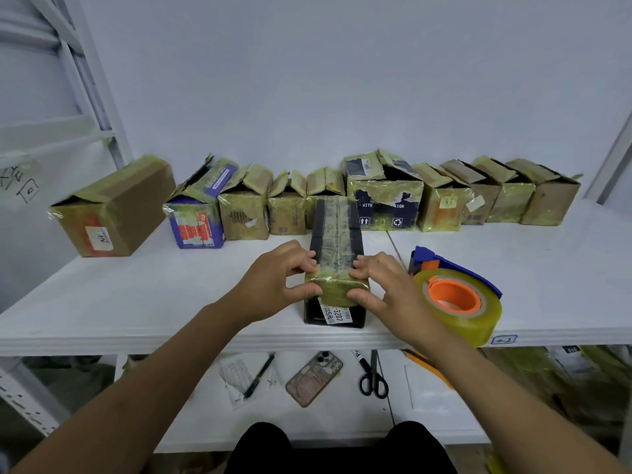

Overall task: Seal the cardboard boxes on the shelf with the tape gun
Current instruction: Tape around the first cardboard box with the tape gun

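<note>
A narrow black box point(337, 234) lies lengthwise at the front of the white shelf point(136, 295), with a strip of yellowish tape running along its top and over its near end. My left hand point(280, 278) grips the box's near left corner, thumb pressing the tape on the end face. My right hand point(383, 285) grips the near right corner the same way. The blue tape gun point(455, 292) with an orange hub and a large tape roll lies on the shelf just right of my right hand, held by neither hand.
A row of several taped cardboard boxes, most with flaps open, stands along the back, including a blue box point(196, 217) and a dark printed box point(384, 200). On the lower shelf lie a pen point(260, 374), a phone point(314, 378) and scissors point(373, 378).
</note>
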